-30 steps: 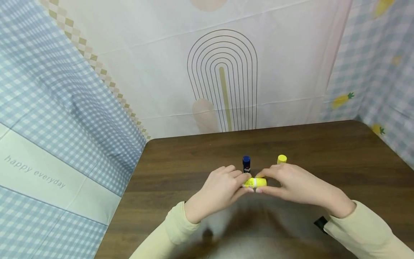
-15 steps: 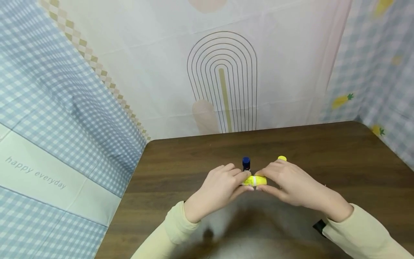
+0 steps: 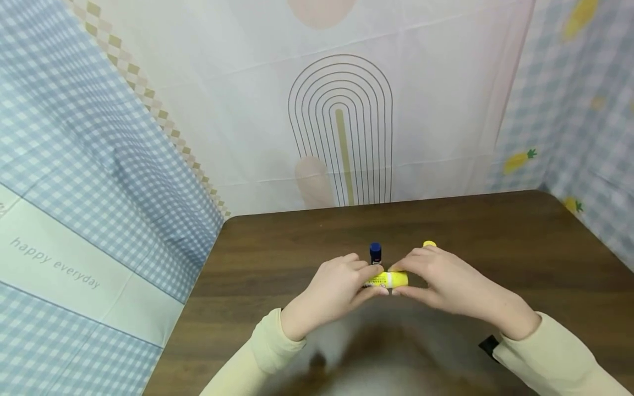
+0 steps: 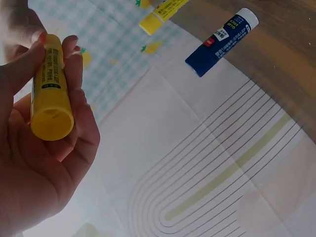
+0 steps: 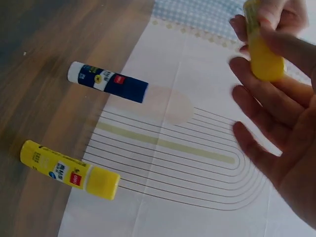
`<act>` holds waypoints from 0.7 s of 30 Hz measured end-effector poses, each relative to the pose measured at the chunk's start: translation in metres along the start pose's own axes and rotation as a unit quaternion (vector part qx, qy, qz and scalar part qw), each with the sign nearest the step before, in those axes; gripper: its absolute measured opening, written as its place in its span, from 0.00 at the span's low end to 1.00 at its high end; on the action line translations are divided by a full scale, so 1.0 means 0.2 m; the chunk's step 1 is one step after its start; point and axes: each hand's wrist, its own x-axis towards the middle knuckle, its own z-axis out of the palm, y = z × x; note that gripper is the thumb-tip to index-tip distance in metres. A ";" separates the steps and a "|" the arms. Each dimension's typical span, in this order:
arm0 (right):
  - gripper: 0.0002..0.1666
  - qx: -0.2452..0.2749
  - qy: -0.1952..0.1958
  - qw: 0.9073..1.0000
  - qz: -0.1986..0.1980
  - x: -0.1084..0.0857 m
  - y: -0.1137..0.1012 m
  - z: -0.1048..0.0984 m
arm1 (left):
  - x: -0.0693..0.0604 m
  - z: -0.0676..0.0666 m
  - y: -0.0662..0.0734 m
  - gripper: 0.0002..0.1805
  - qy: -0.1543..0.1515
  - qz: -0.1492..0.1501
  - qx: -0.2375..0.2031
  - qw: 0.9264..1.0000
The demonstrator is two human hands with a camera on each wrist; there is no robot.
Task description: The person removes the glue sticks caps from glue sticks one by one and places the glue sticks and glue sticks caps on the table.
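Observation:
Both hands hold one yellow glue stick [image 3: 378, 280] sideways above the table. My left hand [image 3: 339, 283] grips its printed body between thumb and fingers. My right hand [image 3: 453, 281] pinches it near the white band, at the plain yellow cap [image 5: 267, 66]. In the left wrist view the stick's hollow base end faces the camera. Just beyond the hands, a blue glue stick [image 3: 376, 253] stands upright, its lower part hidden in the head view. A second yellow glue stick [image 5: 61, 167] stands behind the right hand, which covers most of it from the head camera.
The brown wooden table [image 3: 277, 236] reaches back to a pale printed cloth [image 3: 436, 99]. Blue checked cloth [image 3: 99, 137] hangs along the left side and also at the right. Beside the right sleeve lies a small black object [image 3: 489, 346].
The hands stay together on the glue stick with hardly any movement. My right hand now covers more of the standing yellow glue stick. The head view has tilted slightly.

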 end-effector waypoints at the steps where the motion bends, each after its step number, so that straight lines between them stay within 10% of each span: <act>1: 0.15 0.016 -0.017 1.000 0.018 0.00 0.00 -0.01 | 0.00 0.00 0.00 0.18 0.004 0.005 0.011 1.000; 8: 0.11 0.045 -0.063 0.996 0.040 0.01 -0.02 -0.04 | -0.02 -0.01 0.00 0.19 0.027 0.030 0.032 0.999; 21: 0.18 -0.056 0.041 0.993 -0.099 0.00 -0.03 0.02 | -0.04 -0.01 0.00 0.19 0.004 0.004 -0.013 1.000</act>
